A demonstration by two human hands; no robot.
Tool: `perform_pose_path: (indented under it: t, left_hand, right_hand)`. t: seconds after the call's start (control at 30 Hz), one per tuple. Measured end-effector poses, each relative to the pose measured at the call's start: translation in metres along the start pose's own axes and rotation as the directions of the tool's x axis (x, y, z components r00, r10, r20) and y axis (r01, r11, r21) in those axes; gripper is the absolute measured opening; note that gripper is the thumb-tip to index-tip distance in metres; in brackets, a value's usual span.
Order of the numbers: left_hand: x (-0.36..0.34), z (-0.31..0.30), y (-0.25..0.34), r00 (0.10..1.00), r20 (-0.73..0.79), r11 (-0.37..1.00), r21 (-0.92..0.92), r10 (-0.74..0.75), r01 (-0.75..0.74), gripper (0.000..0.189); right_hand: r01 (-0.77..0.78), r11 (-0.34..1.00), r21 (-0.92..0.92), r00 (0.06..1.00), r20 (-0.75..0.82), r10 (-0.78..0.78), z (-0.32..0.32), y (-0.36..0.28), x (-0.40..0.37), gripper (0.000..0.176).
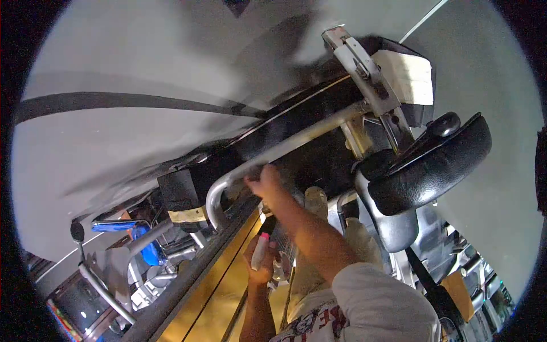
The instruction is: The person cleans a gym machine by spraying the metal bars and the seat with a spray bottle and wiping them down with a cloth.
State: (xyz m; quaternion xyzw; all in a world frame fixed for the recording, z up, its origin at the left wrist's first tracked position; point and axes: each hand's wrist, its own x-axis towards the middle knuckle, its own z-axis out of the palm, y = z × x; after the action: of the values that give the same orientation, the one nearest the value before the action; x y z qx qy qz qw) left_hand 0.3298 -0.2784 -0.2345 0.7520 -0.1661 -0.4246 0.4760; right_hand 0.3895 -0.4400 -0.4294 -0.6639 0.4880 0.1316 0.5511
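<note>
While the left hand (262, 274) holds a white object (260, 254), the blurred right hand (266, 184), grip unclear, seems busy at the metal bar (288, 147) beside it, calling for steady reach

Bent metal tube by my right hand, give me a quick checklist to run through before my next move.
1. White-and-pink tool in your left hand: ok, gripped around the handle.
2. Tool kept off the bent metal tube: ok, they show apart.
3. Right hand in contact with the tube: cannot tell; it is right by it, but blurred.
4. Right hand without a tool: cannot tell, the fingers are too indistinct.
5. Black padded cushion away from both hands: ok, it sits off to the right.
</note>
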Motion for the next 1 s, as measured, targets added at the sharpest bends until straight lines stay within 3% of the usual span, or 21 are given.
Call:
perform_pose_path:
  t: [0.03,0.1,0.13,0.17,0.2,0.23,0.27,0.37,0.43,0.47,0.5,0.53,0.57,0.63,0.67,0.7,0.77,0.83,0.87,0.93,1.0]
  left_hand:
    - [-0.001,-0.003,-0.003,1.0,-0.011,1.0,-0.029,0.009,-0.009,0.019]
    - [-0.005,-0.01,-0.014,0.999,-0.03,0.996,-0.087,0.024,-0.027,0.02]
    - [-0.004,-0.012,-0.011,0.998,-0.051,1.0,0.003,0.022,-0.022,0.02]
    - [-0.004,-0.013,-0.004,0.997,-0.072,0.996,0.094,0.019,-0.013,0.02]
    - [-0.004,-0.016,-0.001,0.996,-0.092,0.983,0.185,0.013,0.004,0.021]
    - [-0.004,-0.02,-0.008,0.997,-0.08,0.992,0.121,-0.01,0.02,0.02]
    - [-0.006,-0.026,-0.021,0.997,-0.067,0.998,0.057,-0.033,0.037,0.02]
    - [-0.009,-0.024,-0.035,0.995,-0.096,0.995,-0.089,-0.042,0.033,0.02]
    - [-0.002,-0.015,-0.025,0.995,-0.103,0.995,-0.094,0.016,-0.026,0.02]
    - [0.001,-0.009,-0.008,0.994,-0.091,0.996,-0.059,0.056,-0.062,0.02]
    - [0.004,-0.007,-0.004,0.995,-0.074,0.997,-0.043,0.063,-0.066,0.02]
    - [0.007,-0.005,0.001,0.996,-0.057,0.997,-0.026,0.07,-0.071,0.02]
    - [0.008,-0.005,-0.002,0.999,-0.04,0.999,-0.029,0.037,-0.038,0.02]
    - [0.011,0.0,0.008,1.0,-0.021,1.0,-0.015,0.001,-0.002,0.02]
    - [0.014,0.0,0.009,1.0,-0.011,0.999,-0.034,-0.016,0.015,0.02]
    - [0.015,-0.002,0.009,0.999,-0.004,0.998,-0.056,-0.031,0.031,0.02]
    - [0.017,-0.005,0.013,0.999,0.002,0.994,-0.107,-0.034,0.034,0.02]
    - [0.016,-0.008,0.018,1.0,-0.002,0.987,-0.159,-0.017,0.016,0.02]
    - [0.017,-0.012,0.021,1.0,-0.001,0.993,-0.12,0.007,-0.007,0.021]
    - [0.02,-0.018,0.025,0.998,0.002,0.998,-0.04,0.057,-0.057,0.022]
    - [0.021,-0.018,0.026,0.998,-0.029,0.998,-0.006,0.064,-0.064,0.023]
  right_hand:
    - [-0.065,0.998,-0.022,0.997,0.029,0.066,-0.027,0.008,0.001,0.091]
    - [0.044,0.994,-0.1,0.923,-0.376,-0.079,-0.03,0.108,0.051,0.092]
    - [0.015,0.998,-0.054,0.87,-0.491,-0.04,-0.056,0.15,0.081,0.088]
    - [0.148,0.954,0.261,0.756,-0.652,0.061,-0.097,0.167,0.099,0.073]
    - [0.269,0.685,0.677,0.712,-0.619,0.332,-0.15,0.146,0.079,0.069]
    - [0.393,0.332,0.858,0.677,-0.514,0.527,-0.184,0.119,0.053,0.064]
    - [0.449,0.229,0.864,0.644,-0.491,0.587,-0.201,0.105,0.042,0.06]
    - [0.449,0.305,0.84,0.555,-0.53,0.641,-0.2,0.075,0.024,0.048]
    - [0.277,0.496,0.823,0.589,-0.553,0.589,-0.16,0.055,0.019,0.042]
    - [0.191,0.692,0.696,0.665,-0.61,0.43,-0.113,0.077,0.04,0.044]
    - [0.151,0.849,0.505,0.718,-0.647,0.257,-0.066,0.098,0.06,0.047]
    - [0.026,0.933,0.358,0.78,-0.591,0.205,-0.05,0.077,0.043,0.064]
    - [0.024,0.929,-0.369,0.637,-0.711,-0.299,0.035,0.133,0.076,0.083]
    - [0.001,0.992,-0.128,0.869,-0.491,-0.064,-0.006,0.075,0.025,0.091]
    - [-0.039,0.999,-0.014,0.941,-0.338,0.032,-0.026,0.051,0.005,0.095]
    - [-0.026,0.979,-0.204,0.928,-0.368,-0.052,-0.039,0.059,0.004,0.098]
    - [0.09,0.993,-0.073,0.77,-0.628,-0.116,-0.083,0.099,0.025,0.085]
    - [0.274,0.9,0.339,0.636,-0.766,0.095,-0.141,0.124,0.051,0.069]
    - [0.38,0.672,0.635,0.63,-0.71,0.315,-0.176,0.128,0.064,0.058]
    - [0.435,0.388,0.813,0.639,-0.582,0.503,-0.194,0.123,0.07,0.049]
    - [0.356,0.484,0.8,0.616,-0.59,0.522,-0.174,0.111,0.065,0.05]
